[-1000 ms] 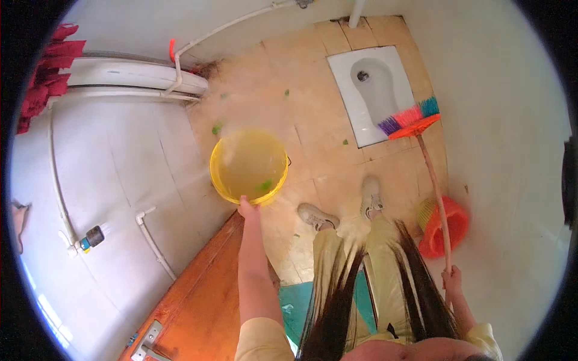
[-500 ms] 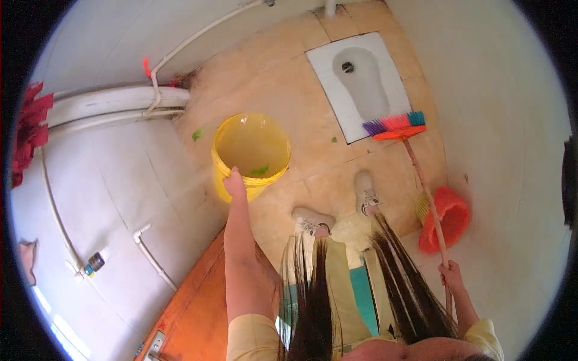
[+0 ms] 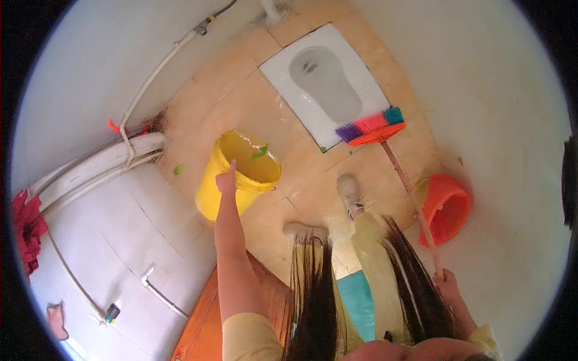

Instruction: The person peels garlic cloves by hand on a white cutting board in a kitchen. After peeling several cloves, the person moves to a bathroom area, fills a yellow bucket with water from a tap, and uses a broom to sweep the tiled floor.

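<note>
My left hand [image 3: 227, 179] is closed over the near rim of a yellow bucket [image 3: 211, 195], which tilts away from me, its mouth toward the squat toilet. Water glints at the far lip, where a green leaf [image 3: 260, 151] shows. In my right hand [image 3: 447, 284] is the wooden handle of a broom [image 3: 374, 127] with an orange head and purple, pink and teal bristles. The bristles sit by the near edge of the white squat toilet [image 3: 283, 72], pointing away from me.
An orange-red basket [image 3: 448, 207] stands by the right wall, behind the broom handle. An orange wooden door [image 3: 211, 310] is at lower left. White pipes [image 3: 144, 90] run along the left wall. A green scrap [image 3: 177, 170] lies on the tiled floor [image 3: 205, 108].
The bucket has gone from nearly upright to tilted away from me, with water at its far lip. The view has turned and shifted. My right hand still grips the broom.
</note>
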Demonstrator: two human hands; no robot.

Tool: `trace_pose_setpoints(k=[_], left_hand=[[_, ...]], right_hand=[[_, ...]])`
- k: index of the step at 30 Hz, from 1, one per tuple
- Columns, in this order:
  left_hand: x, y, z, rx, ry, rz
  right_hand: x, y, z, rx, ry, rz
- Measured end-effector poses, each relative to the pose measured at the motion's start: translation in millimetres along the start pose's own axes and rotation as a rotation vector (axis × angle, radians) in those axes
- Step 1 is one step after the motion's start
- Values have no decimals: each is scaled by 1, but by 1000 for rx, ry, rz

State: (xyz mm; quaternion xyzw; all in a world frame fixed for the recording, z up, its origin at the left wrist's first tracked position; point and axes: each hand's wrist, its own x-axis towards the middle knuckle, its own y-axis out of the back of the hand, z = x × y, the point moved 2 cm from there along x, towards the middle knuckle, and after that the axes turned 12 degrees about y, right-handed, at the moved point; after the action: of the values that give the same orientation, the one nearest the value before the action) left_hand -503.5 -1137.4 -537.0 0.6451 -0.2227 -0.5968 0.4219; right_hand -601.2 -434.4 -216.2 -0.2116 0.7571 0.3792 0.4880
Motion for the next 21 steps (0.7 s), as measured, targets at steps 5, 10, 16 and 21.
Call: trace_pose_setpoints(k=[5,10,16,21], left_hand=[[-3,-33,37,-268,-38,-383],[4,-54,56,-83,-63,-234],[-21,-65,82,184,-203,-81],[-108,-97,141,297,-257,99]], right_hand=[[15,12,40,100,25,-13],[10,14,-7,-169,182,-40],[19,33,-19,-443,256,-108],[18,39,-17,-416,322,-62]])
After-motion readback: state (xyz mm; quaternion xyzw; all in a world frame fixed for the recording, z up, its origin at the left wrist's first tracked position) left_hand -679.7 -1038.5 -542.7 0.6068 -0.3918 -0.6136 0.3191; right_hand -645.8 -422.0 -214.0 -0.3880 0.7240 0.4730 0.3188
